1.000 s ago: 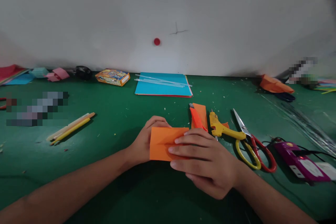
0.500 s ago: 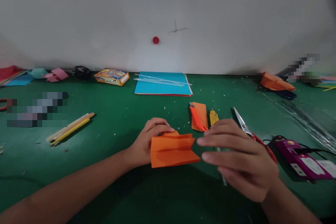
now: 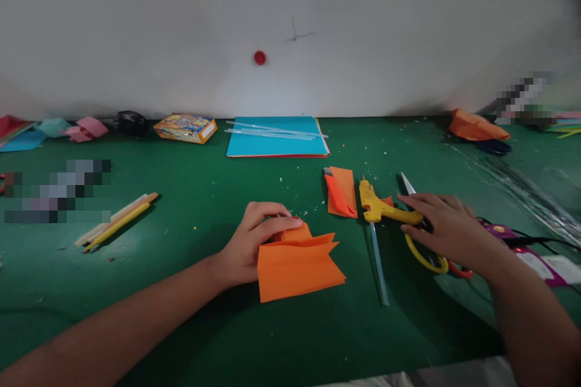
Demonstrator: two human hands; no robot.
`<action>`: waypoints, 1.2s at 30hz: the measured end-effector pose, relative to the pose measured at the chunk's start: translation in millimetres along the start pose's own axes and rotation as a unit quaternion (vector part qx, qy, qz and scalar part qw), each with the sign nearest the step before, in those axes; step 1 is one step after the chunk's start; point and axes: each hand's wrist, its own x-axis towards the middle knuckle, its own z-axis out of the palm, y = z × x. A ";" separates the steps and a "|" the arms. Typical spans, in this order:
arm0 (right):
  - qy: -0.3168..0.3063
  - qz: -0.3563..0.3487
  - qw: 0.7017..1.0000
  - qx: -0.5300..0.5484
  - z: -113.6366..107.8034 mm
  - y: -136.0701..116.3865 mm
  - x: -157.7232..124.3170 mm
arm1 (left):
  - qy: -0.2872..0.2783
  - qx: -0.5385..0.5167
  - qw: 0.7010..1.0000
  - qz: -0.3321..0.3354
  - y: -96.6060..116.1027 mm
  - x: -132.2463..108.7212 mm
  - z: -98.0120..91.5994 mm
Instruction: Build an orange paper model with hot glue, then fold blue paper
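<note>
While the left hand (image 3: pixel 254 242) is still clamping the folded orange paper (image 3: pixel 302 272) just below centre frame, the right hand (image 3: pixel 454 233) isn't pressing on it anymore. That one's now hanging out right of centre, fingers apart around the handle end of the yellow glue gun (image 3: pixel 385 210) and above the scissors (image 3: pixel 422 262); the view isn't showing whether it's touching either. So the paper's being held one-handed, its right end is gaping, and the pressing is probably taking a break.

Container-wise, a printed carton (image 3: pixel 185 127) is lying upper left, not showing what's inside, and the glue gun is carrying a clear glue stick (image 3: pixel 377 263) that's poking down-frame.
</note>
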 end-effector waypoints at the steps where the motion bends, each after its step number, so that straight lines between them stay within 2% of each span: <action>1: -0.015 -0.003 1.000 -0.002 -0.4 -5.0 1.7 | 0.001 0.002 1.000 -0.001 0.4 0.2 -0.1; 3: -0.038 0.003 0.999 -0.003 -2.8 -17.7 8.5 | 0.001 0.004 1.000 -0.003 1.3 0.2 -0.4; 7: -0.045 0.037 0.998 -0.018 -9.6 -39.3 26.4 | 0.000 -0.002 1.000 0.003 1.8 -0.8 -1.2; 13: -0.024 0.034 0.998 -0.044 -20.2 -51.4 43.0 | 0.001 -0.001 1.000 0.013 0.4 -1.1 -0.6; 17: 0.007 0.123 0.992 0.040 -26.8 -47.8 47.3 | -0.002 -0.009 1.000 -0.001 0.9 -1.2 0.0; 20: 0.088 0.123 0.970 0.192 -31.8 -37.5 43.7 | -0.001 -0.011 1.000 -0.003 0.4 -1.5 -0.2; 22: 0.136 0.089 0.919 0.360 -36.1 -33.2 37.7 | 0.001 -0.008 1.000 0.003 -0.5 -1.6 -0.5; 23: 0.132 0.049 0.888 0.438 -38.9 -33.4 34.1 | 0.003 -0.005 1.000 0.003 -1.0 -1.6 -0.6; 26: 0.047 -0.128 0.826 0.547 -49.7 -46.1 24.2 | 0.006 0.000 1.000 0.002 -2.2 -1.4 -0.6; 29: 0.004 -0.266 0.799 0.539 -59.8 -68.7 20.2 | 0.001 0.004 1.000 0.006 -2.8 -1.5 -0.2; 31: -0.008 -0.320 0.783 0.533 -62.0 -80.7 20.6 | 0.001 0.008 1.000 0.012 -2.9 -1.5 0.2; 36: -0.059 -0.299 0.775 0.554 -52.9 -86.4 22.9 | 0.008 0.020 1.000 0.012 -2.2 -0.4 1.2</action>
